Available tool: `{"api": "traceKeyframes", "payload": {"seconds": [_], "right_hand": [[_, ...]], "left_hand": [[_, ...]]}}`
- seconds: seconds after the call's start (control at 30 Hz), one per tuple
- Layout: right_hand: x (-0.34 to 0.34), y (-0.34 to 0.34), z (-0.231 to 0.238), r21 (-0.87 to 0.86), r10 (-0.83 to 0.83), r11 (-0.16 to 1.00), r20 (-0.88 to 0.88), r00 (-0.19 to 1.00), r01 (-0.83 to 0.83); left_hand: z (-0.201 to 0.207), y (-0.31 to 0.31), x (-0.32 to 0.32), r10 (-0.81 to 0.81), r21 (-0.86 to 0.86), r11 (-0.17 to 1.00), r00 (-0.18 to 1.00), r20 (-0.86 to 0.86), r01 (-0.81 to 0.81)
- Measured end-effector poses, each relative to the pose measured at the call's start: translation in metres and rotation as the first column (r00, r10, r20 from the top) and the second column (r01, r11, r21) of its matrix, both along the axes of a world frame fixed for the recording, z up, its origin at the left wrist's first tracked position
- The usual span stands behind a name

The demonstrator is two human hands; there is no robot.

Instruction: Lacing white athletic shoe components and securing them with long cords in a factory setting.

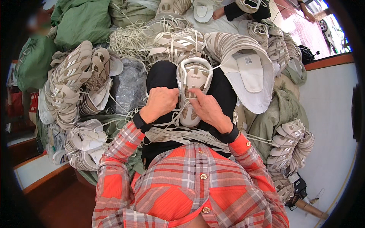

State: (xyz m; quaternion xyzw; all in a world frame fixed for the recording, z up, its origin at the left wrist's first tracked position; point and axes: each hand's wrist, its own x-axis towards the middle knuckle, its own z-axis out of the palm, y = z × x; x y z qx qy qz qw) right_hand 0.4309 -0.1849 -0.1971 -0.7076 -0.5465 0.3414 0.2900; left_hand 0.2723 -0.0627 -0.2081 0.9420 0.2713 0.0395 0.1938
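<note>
A beige and white sneaker upper (189, 114) lies between my black-clad knees, its padded collar away from me and its toe toward my lap. At its left edge, my left hand (161, 102) is closed in a pinch; what lies between the fingertips is hidden. My right hand (208, 109) rests over its right side with fingers curled, index fingertip on the tongue and thumb just below. What these fingers hold, if anything, is too small to tell. Loose cream shoelaces (173, 121) trail from the upper, and a bundle of laces (186, 135) lies across my lap.
Nested stacks of uppers stand left (68, 85) and right (291, 146). A large stack (249, 76) shows a white insole side beyond my right knee. A lace heap (129, 41), green sacks (81, 22) and a grey plastic bag (130, 85) lie around. Another person's foot (218, 13) shows ahead.
</note>
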Motion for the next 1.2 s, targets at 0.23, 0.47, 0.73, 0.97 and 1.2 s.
{"api": "traceKeyframes", "payload": {"seconds": [0.23, 0.47, 0.73, 0.97, 1.2], "right_hand": [[-0.004, 0.017, 0.012, -0.193, -0.099, 0.981, -0.374, 0.922, 0.028], [-0.009, 0.031, -0.024, -0.107, 0.048, 0.993, 0.009, 0.999, -0.047], [-0.001, 0.005, 0.007, 0.245, -0.051, 0.967, 0.440, 0.896, -0.065], [0.061, -0.022, 0.016, 0.044, -0.275, 0.855, -0.806, 0.524, 0.516], [0.087, -0.036, 0.003, 0.121, 0.124, 0.799, -0.992, 0.036, 0.589]], "left_hand": [[-0.012, -0.001, 0.004, -0.023, -0.003, 1.000, 0.999, 0.042, 0.023], [-0.014, -0.016, 0.011, 0.080, 0.038, 0.996, 0.997, 0.021, -0.081], [0.014, 0.005, -0.026, 0.225, -0.659, 0.744, 0.971, 0.086, -0.114], [0.054, 0.014, -0.113, 0.936, -0.455, 0.118, 0.054, 0.349, 0.883], [0.017, 0.006, -0.111, 0.985, -0.324, -0.022, 0.076, 0.156, 0.946]]}}
